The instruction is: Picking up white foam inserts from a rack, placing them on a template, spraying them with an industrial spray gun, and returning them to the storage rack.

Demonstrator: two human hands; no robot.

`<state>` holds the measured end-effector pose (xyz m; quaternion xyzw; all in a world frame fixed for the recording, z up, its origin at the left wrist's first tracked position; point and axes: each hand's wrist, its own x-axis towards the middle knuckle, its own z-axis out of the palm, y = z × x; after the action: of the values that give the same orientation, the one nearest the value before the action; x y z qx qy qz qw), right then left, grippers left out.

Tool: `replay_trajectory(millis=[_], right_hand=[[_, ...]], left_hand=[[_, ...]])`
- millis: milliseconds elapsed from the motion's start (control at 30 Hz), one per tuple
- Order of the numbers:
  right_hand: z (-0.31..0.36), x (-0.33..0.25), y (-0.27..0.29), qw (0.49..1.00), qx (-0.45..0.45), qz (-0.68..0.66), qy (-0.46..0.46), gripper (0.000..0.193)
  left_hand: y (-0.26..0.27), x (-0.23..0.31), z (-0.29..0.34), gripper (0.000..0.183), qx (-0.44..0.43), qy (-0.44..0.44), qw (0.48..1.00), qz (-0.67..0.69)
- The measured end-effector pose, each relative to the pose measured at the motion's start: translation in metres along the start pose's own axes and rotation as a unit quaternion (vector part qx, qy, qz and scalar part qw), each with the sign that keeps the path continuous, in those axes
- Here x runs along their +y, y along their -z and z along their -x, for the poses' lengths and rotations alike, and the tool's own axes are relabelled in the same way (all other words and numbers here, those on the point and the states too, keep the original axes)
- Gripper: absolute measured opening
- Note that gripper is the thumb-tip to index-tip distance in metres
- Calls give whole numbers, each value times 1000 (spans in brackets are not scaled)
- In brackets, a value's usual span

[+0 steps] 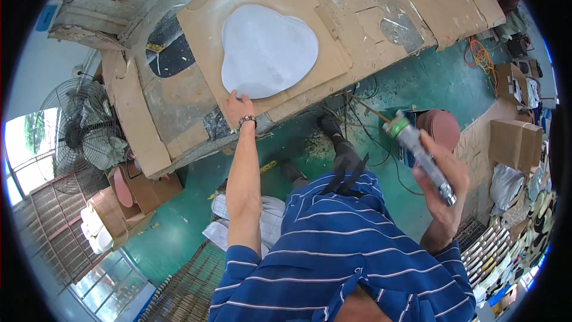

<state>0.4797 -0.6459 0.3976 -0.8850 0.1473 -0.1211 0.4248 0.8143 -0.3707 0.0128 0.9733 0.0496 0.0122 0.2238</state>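
A white, rounded, lobed sheet [268,53] lies on a flat piece of cardboard [199,21] on the workbench. At its near left edge my left hand [238,109] has its fingers closed on the rim; the underside of the grip is hidden. Over the floor to the right, my right hand [444,173] is wrapped around a grey cylindrical hand tool [417,146] with a green collar. A thin brownish tube or hose [372,111] runs up to the tool's green end. The tool is tilted and touches neither the bench nor the sheet.
Worn cardboard [357,42] covers the bench. Reddish-brown round discs [438,129] sit beside my right hand. Dark hoses [387,155] trail over the green floor. A large fan [77,134] stands left, near an open carton [146,188]; another cardboard box [515,149] is at right.
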Motion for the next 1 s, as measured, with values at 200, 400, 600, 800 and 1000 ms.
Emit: replay_trajectory(millis=[200,400,600,800,1000], right_hand=[[-13,1,-1,986,-148,-79,5,70],[-19,4,-13,998,-16,-22,-60,83],[-16,13,-4,997,-10,40,-63,70],[-24,18,-10,998,50,31,-28,64],[-43,25,-7,991,-102,-85,16,77]], left_hand=[[-3,-12,-9,34,-2,10,999,48],[4,-6,-10,35,-1,30,996,88],[14,2,-17,39,-36,-6,999,-21],[6,6,-20,40,11,-29,999,-16],[-16,11,-15,36,-26,214,878,426]])
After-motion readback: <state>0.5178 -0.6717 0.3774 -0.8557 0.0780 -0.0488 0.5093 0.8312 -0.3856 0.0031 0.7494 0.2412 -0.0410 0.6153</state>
